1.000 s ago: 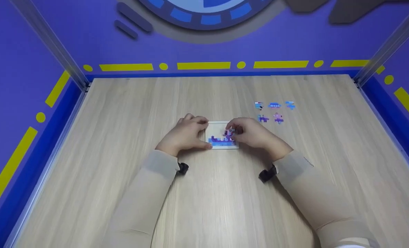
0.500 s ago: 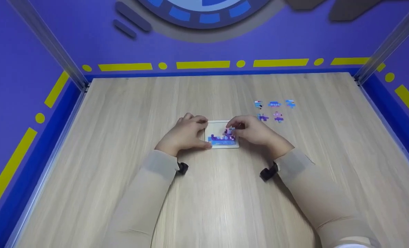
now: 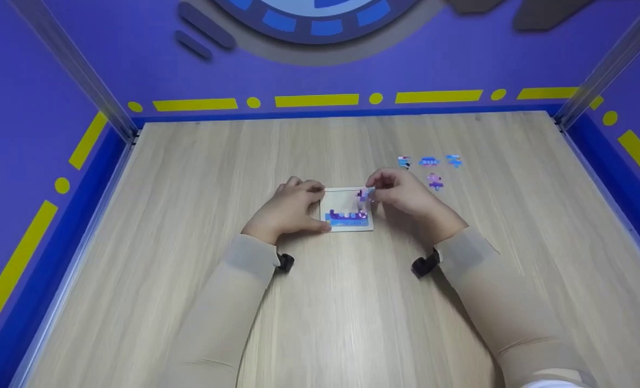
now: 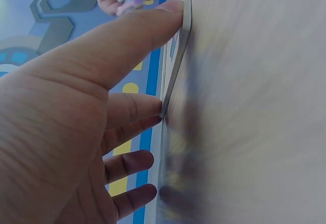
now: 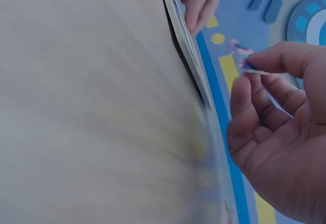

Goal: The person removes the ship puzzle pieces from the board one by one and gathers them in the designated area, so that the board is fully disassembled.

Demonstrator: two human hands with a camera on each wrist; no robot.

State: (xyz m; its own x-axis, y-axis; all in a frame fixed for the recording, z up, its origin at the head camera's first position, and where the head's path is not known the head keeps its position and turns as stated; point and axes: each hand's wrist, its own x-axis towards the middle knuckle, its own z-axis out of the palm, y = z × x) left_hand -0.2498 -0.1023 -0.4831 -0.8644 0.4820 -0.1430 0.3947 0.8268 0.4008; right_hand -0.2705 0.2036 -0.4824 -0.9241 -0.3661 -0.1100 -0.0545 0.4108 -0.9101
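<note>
A small puzzle tray with a pale rim lies flat at the table's middle. Assembled puzzle pieces along its near side show a purple boat on blue water; the far part is bare. My left hand holds the tray's left side, thumb on the near corner and index finger at the far corner. Raised over the tray's right side, my right hand pinches a pink and purple puzzle piece between thumb and fingers. The right wrist view shows this puzzle piece off the tray.
Loose puzzle pieces lie beyond my right hand: a blue one, another blue one, a multicoloured one and a pink one. A blue-purple wall with yellow marks stands behind the wooden table.
My right hand has lifted the pinched puzzle piece from beside the boat and moved away and slightly right. It now covers one loose piece. My left hand stays on the tray.
</note>
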